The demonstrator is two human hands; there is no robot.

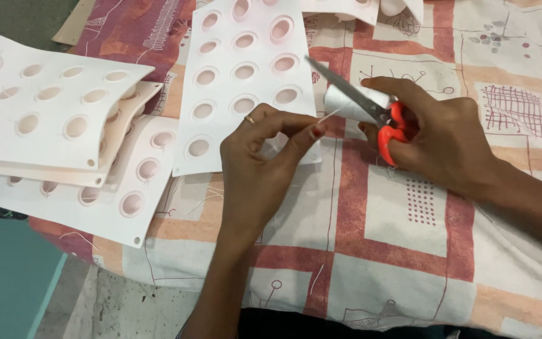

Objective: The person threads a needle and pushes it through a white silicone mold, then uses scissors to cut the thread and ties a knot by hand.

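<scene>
Two bare hands work over a patchwork cloth in pink, red and cream squares (403, 213) that covers the work surface. Nearest the camera, the left hand (255, 166) is closed in a pinch: thumb and forefinger tips (313, 130) meet on a thin white thread (332, 115), and the other fingers are curled in, one bearing a small ring. The thread runs tight from that pinch up to a small white spool of thread (346, 102).

The right hand (437, 135) is closed around both the spool and a pair of red-handled scissors with grey metal blades (371, 110); fingers pass through the red loops, and the spool sits against the palm side, just behind the blades. The blades point up and left, slightly parted, with the thread lying just beside them.

Risk, as judged from this position: the left fingertips are near the blades, so a close cut could nick them. A slack thread could slip past the blades uncut. The spool could drop out, since the same hand works the handles.

Farther off, white flat moulded sheets with rows of round recesses (239, 75) lie overlapped on the cloth, touching one another. One sheet edge lies under the left hand, crowding the space beside it.
</scene>
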